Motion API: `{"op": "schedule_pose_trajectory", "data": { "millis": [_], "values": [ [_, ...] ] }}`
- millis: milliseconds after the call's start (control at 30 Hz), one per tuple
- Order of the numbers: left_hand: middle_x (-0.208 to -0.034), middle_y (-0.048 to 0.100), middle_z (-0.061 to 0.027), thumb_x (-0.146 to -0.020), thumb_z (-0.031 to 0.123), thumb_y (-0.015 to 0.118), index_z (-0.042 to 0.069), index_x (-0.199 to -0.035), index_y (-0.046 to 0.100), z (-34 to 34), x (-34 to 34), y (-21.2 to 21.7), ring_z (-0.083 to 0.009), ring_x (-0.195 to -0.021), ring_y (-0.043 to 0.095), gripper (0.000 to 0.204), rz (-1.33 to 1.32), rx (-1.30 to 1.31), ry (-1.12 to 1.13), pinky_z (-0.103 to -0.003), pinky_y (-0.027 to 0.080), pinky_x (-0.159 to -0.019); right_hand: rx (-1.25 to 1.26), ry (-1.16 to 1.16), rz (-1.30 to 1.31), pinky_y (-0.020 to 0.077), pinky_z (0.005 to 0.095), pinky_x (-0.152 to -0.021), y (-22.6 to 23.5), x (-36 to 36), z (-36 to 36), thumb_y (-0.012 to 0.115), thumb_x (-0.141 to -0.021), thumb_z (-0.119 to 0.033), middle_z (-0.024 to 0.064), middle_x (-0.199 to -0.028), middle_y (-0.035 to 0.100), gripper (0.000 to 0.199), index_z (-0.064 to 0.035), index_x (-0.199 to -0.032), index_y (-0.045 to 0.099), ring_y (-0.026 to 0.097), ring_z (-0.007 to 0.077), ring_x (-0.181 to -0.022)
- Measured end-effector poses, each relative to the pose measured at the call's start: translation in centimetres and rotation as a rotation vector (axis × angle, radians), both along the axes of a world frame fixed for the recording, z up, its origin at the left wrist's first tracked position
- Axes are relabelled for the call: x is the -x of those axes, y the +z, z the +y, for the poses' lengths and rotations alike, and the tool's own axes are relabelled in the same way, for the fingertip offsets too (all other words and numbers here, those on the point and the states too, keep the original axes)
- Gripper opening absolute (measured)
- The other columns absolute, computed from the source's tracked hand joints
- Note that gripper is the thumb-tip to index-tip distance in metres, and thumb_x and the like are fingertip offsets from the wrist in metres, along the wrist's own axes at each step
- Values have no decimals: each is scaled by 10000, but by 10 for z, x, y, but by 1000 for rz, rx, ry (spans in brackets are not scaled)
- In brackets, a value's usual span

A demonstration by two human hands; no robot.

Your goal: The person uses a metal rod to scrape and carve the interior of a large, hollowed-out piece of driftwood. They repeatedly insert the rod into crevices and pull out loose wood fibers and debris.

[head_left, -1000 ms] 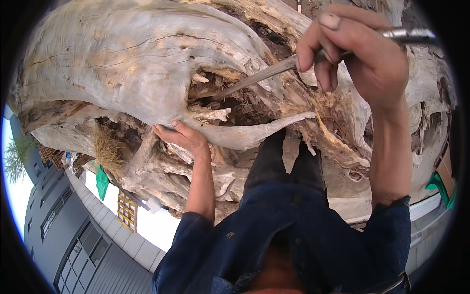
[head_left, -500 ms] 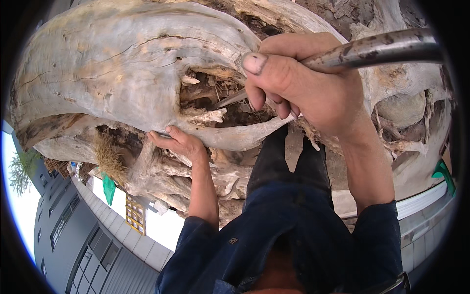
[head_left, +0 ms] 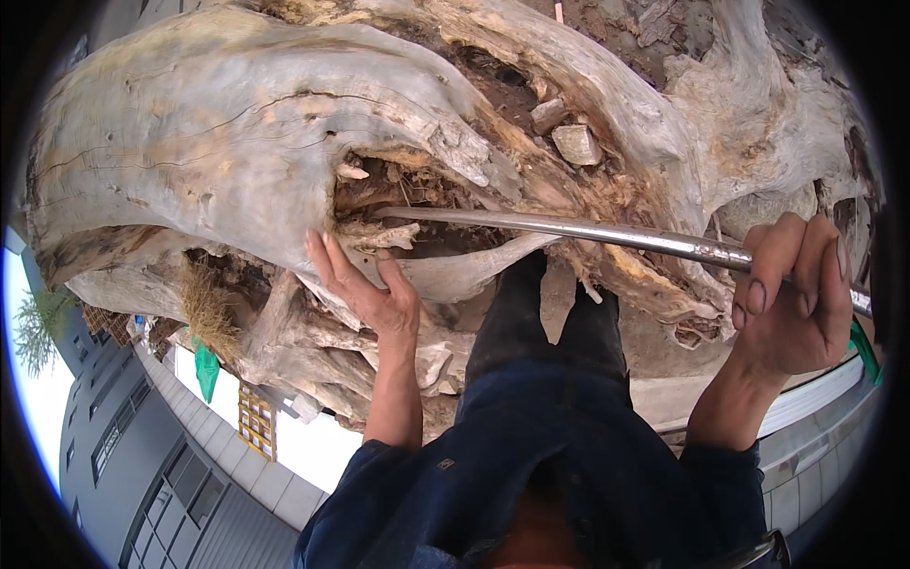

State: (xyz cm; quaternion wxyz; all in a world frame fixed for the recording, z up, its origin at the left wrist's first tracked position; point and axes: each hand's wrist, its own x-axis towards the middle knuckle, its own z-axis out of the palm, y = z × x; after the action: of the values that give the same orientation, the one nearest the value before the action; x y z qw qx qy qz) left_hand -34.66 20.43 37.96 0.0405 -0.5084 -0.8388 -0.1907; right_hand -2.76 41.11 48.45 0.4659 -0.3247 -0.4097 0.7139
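A huge weathered grey tree stump [head_left: 237, 142] with gnarled roots fills the view. My left hand [head_left: 365, 284] rests flat against a pale curved root just below a dark rotten hollow [head_left: 398, 194], fingers spread. My right hand [head_left: 796, 294] grips the near end of a long shiny metal bar [head_left: 569, 230]. The bar runs leftward from my fist and its tip sits inside the hollow among brown crumbling wood. My dark trouser legs [head_left: 545, 322] stand against the stump below the bar.
Loose chunks of pale wood [head_left: 576, 144] lie in a crevice above the bar. A grey building [head_left: 133, 455] and a yellow frame [head_left: 254, 422] show at the lower left. A green object [head_left: 204, 370] hangs near the roots. Bright sky [head_left: 33, 398] lies at the left rim.
My right hand has pulled back to the right and lower along the bar, so much more of the bar shows. The left hand has shifted slightly up the curved root.
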Motion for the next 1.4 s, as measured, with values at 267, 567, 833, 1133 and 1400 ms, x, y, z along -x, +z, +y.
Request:
{"op": "schedule_pose_trajectory", "data": {
  "millis": [267, 567, 833, 1133, 1400],
  "values": [
    [-1025, 635, -126, -696, -51, 705, -3, -1291, 562, 79, -91, -8, -287, -947, 612, 614, -202, -64, -518, -450, 462, -876, -51, -166, 15, 391, 190, -362, 2, -84, -42, 350, -1092, -256, 90, -624, 539, 388, -130, -727, 390, 398, 120, -438],
    [-716, 601, -57, -706, -54, 756, 33, -1060, 669, 80, -78, -2, -243, -610, 571, 376, -158, -47, -531, -363, 429, -594, 194, -189, 215, 482, 243, -404, -36, -99, -71, 382, -1090, -276, 116, -636, 528, 407, -110, -719, 399, 457, 162, -478],
    [-736, 644, -103, -891, 26, 714, 10, -1008, 662, 43, -36, -58, -270, -606, 619, 129, 1, 0, -467, -371, 480, -578, 351, -77, 81, 460, 322, -528, -50, -60, -108, 523, -1048, -325, 197, -705, 618, 413, -67, -730, 475, 545, 219, -518],
    [-690, 615, -78, -899, 97, 733, 51, -955, 658, 39, -34, -34, -258, -571, 582, 106, -190, -70, -481, -359, 440, -557, -78, 156, -117, 435, 323, -427, -4, -55, -108, 559, -1035, -328, 145, -770, 724, 370, -89, -757, 509, 532, 143, -425],
    [-704, 651, -100, -904, 54, 729, 42, -985, 664, 66, -47, -43, -258, -577, 632, 105, -413, -27, -563, -350, 490, -538, -153, 14, -276, 419, 258, -449, 19, -39, -69, 437, -1062, -337, 101, -680, 645, 385, -123, -742, 449, 437, 109, -467]
  ]
}}
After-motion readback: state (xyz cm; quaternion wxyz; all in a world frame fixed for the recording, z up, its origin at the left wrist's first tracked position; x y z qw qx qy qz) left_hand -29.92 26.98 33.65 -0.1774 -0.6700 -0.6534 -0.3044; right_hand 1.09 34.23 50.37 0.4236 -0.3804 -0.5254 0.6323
